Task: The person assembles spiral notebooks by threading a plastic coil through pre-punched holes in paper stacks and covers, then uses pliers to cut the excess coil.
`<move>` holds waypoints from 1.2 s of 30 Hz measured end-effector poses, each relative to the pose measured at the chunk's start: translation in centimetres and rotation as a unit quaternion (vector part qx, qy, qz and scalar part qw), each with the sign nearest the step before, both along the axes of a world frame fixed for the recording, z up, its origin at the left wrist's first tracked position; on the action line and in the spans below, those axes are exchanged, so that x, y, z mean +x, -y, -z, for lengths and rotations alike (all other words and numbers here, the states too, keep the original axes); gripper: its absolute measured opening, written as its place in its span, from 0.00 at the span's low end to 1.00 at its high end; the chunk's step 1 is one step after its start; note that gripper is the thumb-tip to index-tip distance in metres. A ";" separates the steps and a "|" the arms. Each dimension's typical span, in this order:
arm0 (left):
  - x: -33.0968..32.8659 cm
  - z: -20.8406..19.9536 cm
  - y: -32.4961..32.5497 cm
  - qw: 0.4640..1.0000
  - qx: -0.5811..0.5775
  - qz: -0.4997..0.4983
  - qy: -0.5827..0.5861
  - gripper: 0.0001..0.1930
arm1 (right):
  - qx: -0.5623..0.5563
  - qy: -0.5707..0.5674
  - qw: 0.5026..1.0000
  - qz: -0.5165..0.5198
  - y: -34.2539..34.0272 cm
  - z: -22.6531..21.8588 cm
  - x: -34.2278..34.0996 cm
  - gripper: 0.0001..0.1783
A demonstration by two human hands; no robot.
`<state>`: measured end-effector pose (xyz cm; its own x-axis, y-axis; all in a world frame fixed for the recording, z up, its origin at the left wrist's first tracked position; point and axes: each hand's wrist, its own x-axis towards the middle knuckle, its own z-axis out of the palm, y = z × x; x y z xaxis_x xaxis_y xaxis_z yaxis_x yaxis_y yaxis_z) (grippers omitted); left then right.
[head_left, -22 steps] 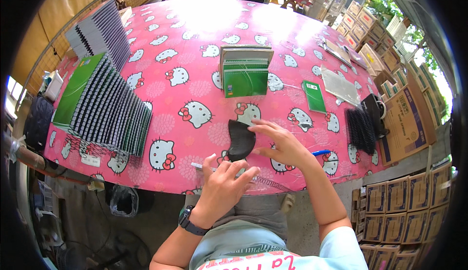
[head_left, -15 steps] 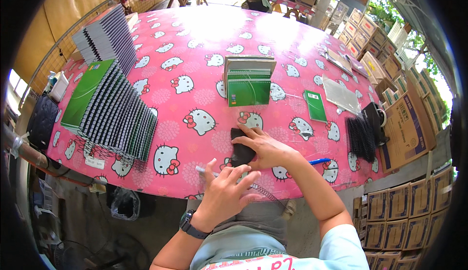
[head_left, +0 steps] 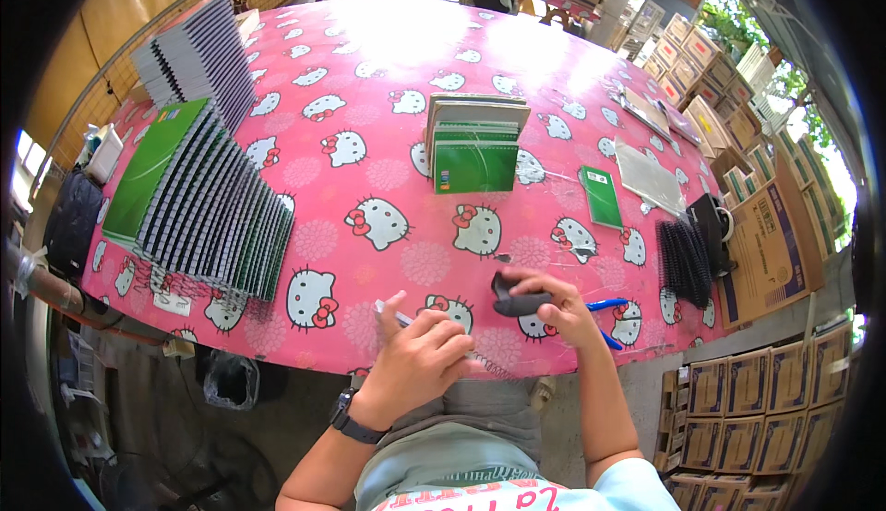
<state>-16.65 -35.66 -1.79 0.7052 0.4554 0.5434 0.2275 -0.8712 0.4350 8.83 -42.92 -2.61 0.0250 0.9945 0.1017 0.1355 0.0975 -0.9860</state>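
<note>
My left hand [head_left: 420,359], with a dark watch on its wrist, is curled near the front table edge. A pale thin rod [head_left: 392,315] shows beside its index finger and passes beneath the hand. A thin coil [head_left: 484,363] comes out on the other side; whether it joins the rod is hidden. To the right, my right hand [head_left: 563,308] grips a soft black folded piece [head_left: 521,302], perhaps cloth, between thumb and fingers. Just right of that hand lie a blue pen [head_left: 604,305] and another blue slim thing [head_left: 611,339].
Tall stacks of green spiral notebooks [head_left: 171,165] stand on the left. Upright notebooks [head_left: 475,168] stand ahead on the pink table cover [head_left: 388,266]. A green booklet [head_left: 602,197], clear plastic sheet [head_left: 650,177] and black coils [head_left: 683,260] lie right, beside cartons [head_left: 766,243].
My right hand has lifted the black piece off the table and drawn it right and toward me. The left hand's spread fingers have curled closer together.
</note>
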 end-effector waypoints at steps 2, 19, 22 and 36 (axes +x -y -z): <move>-0.7 -0.2 -0.8 1.000 -0.008 -0.017 -0.011 0.11 | 0.004 -0.091 0.995 -0.028 1.1 -0.2 -0.6 0.33; -1.1 0.1 -1.5 0.998 -0.028 -0.061 0.018 0.12 | 0.117 -0.007 0.993 -0.032 0.0 -3.0 -2.7 0.25; -1.2 0.0 -1.6 0.996 -0.025 -0.087 0.008 0.12 | 0.101 0.349 0.925 0.108 -0.7 -3.1 -1.5 0.26; -0.2 -0.7 -0.8 0.991 -0.008 -0.130 -0.015 0.10 | -0.004 0.307 0.951 0.045 1.0 -3.8 -5.9 0.08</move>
<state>-16.80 -34.88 -1.08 0.5784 0.6332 0.5142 0.4574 -0.7737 0.4383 2.97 -43.93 1.15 0.0480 0.9920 0.1167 0.6929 0.0511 -0.7192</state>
